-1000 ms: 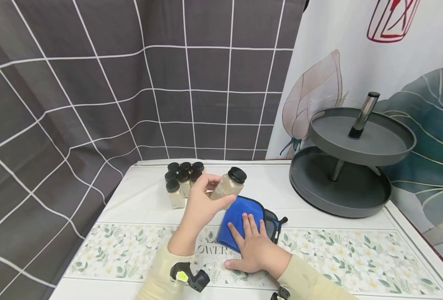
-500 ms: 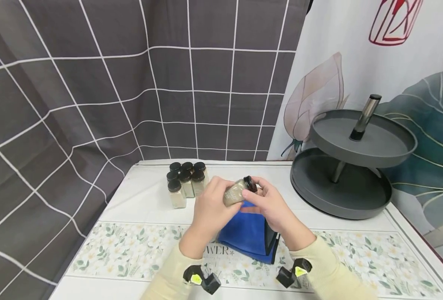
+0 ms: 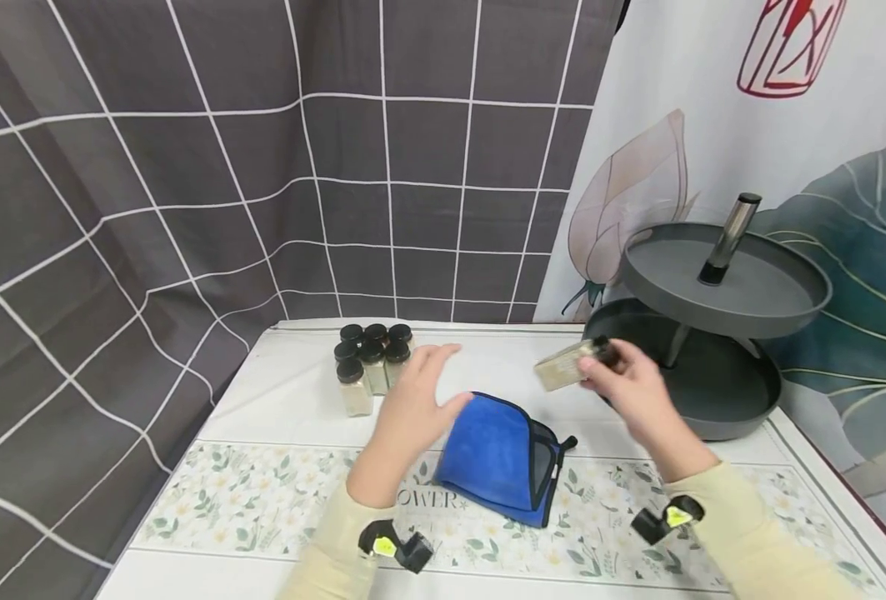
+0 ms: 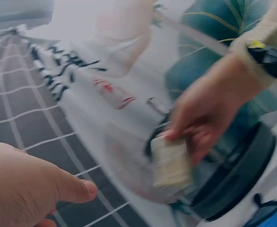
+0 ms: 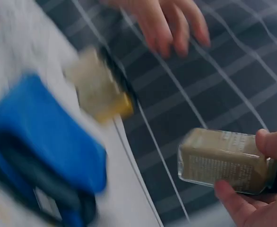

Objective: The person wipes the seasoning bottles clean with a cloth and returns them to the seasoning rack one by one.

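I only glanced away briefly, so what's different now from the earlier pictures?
The jar passed from the left hand to the right hand, which had lifted off the cloth and has carried the jar rightward, toward the rack. The left hand let go. The cloth, rack and other jars stayed put.

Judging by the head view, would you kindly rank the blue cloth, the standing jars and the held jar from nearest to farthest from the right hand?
1. Held jar: in the right hand itself.
2. Blue cloth: left of that hand, nearer the person.
3. Standing jars: farthest, well off to the left.
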`<action>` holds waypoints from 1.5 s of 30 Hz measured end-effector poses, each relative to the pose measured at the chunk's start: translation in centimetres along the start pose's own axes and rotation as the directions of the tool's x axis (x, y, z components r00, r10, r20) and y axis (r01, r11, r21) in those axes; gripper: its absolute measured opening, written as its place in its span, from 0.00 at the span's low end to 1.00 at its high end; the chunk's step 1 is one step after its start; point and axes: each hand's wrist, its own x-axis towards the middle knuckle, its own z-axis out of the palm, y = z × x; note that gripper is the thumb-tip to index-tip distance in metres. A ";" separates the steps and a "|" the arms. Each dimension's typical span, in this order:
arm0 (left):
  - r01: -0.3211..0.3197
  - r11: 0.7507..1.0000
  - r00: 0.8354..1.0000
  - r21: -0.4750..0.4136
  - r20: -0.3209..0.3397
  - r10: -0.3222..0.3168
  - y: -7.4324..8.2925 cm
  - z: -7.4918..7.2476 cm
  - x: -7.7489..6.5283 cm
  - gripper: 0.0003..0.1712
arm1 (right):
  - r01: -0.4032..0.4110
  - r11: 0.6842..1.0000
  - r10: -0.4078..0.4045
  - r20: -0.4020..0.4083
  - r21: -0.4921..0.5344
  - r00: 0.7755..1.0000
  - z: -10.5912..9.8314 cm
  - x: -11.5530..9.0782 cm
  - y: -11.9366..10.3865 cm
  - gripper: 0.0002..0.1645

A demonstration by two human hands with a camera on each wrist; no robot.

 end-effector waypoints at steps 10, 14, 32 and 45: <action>0.167 0.984 0.982 -0.066 -0.074 -0.172 -2.9 -3.6 0.4 0.36 | -0.010 0.740 -0.083 -0.106 -0.672 0.991 -11.5 1.2 3.1 0.44; 0.211 0.973 0.972 -0.088 -0.087 -0.219 -4.0 -4.5 0.3 0.34 | 0.006 0.668 -0.044 -0.032 -0.745 0.999 -14.4 1.2 4.3 0.47; 0.272 0.951 0.952 -0.147 -0.104 -0.288 -6.1 -6.4 -0.2 0.29 | 0.087 0.651 0.044 0.152 -0.754 0.987 -17.2 -0.5 7.1 0.43; 0.289 0.946 0.948 -0.147 -0.090 -0.304 -6.3 -6.9 -0.2 0.27 | 0.188 0.659 0.017 0.264 -0.729 0.964 -17.9 0.0 7.5 0.38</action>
